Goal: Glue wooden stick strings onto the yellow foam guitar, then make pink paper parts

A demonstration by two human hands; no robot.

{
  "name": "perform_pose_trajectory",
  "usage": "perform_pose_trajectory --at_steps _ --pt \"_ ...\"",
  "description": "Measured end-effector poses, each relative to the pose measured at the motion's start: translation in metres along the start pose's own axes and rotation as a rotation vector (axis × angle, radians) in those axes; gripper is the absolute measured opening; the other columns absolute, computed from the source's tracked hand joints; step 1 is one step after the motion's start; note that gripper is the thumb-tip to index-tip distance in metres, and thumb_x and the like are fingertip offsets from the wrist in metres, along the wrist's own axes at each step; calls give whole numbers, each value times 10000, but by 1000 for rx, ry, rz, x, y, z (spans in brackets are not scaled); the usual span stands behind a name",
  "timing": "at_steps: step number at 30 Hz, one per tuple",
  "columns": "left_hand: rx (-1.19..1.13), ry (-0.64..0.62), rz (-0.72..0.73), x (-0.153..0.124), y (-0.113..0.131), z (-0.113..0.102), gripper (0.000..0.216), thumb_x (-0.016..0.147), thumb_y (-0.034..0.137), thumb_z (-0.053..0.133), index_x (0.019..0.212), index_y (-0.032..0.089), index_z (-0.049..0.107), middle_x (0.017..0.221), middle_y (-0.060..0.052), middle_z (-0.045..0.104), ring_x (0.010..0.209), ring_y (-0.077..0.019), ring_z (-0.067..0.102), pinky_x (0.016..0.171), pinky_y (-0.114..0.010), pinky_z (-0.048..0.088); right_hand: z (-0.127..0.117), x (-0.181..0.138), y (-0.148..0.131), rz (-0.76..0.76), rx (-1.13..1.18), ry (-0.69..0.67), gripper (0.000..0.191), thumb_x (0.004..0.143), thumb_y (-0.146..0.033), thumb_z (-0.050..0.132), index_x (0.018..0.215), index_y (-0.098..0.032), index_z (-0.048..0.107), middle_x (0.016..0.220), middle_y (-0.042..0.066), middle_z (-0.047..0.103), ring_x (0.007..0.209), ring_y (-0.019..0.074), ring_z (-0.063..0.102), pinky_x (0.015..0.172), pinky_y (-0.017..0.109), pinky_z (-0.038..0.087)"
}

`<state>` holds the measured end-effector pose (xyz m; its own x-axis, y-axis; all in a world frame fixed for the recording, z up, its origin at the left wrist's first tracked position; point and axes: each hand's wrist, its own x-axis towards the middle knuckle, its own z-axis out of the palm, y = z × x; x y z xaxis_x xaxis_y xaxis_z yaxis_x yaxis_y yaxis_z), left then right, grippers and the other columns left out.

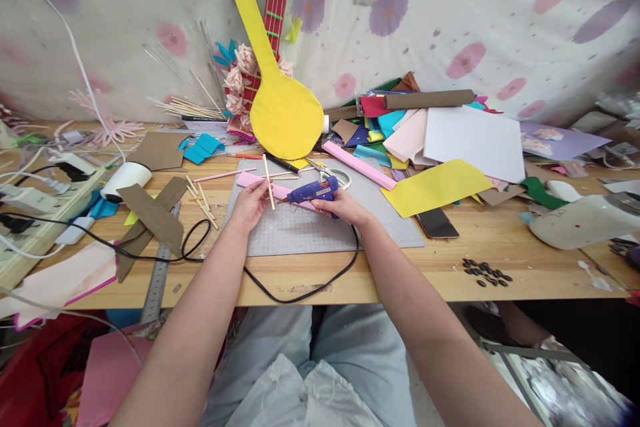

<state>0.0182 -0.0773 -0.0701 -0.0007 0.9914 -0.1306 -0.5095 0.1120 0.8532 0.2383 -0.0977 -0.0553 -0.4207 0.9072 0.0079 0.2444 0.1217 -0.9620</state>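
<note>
My left hand (251,203) pinches a thin pale wooden stick (269,181) and holds it upright over the grey cutting mat (310,240). In my right hand (344,205) is a blue hot glue gun (315,191), its nozzle pointing left at the stick, close to it. Whether the tip touches the stick I cannot tell. Beneath the gun lies a pink strip (250,179), partly covered by my hands. A second pink strip (359,165) slants across the mat behind. Scissors (343,177) lie just beyond the gun. A black cord (300,298) loops from the gun along the table's front.
A yellow banjo-shaped cutout (287,117) leans at the back against a red-necked instrument (276,7). Felt sheets, a phone (438,224) and black beads (486,271) are at right. Cut sticks (201,200), brown strips (150,220), a steel ruler (158,273) and a power strip (50,220) are at left.
</note>
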Motion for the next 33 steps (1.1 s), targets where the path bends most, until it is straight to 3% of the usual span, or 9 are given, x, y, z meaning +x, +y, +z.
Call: perform_pose_trajectory --at_steps 20,33 --pt "132 -6 -36 -4 1 5 210 597 221 699 773 110 664 611 -4 598 517 -54 511 409 -145 373 1 4 5 -13 -30 -97 372 645 -493 609 804 -161 554 586 -35 480 472 54 378 422 192 299" --pt "229 -39 -31 -2 -3 2 292 556 294 725 784 121 668 638 -7 596 535 -53 498 411 -146 336 4 2 -2 35 -20 -15 377 619 -486 629 758 -146 542 548 -40 464 478 58 371 456 204 295"
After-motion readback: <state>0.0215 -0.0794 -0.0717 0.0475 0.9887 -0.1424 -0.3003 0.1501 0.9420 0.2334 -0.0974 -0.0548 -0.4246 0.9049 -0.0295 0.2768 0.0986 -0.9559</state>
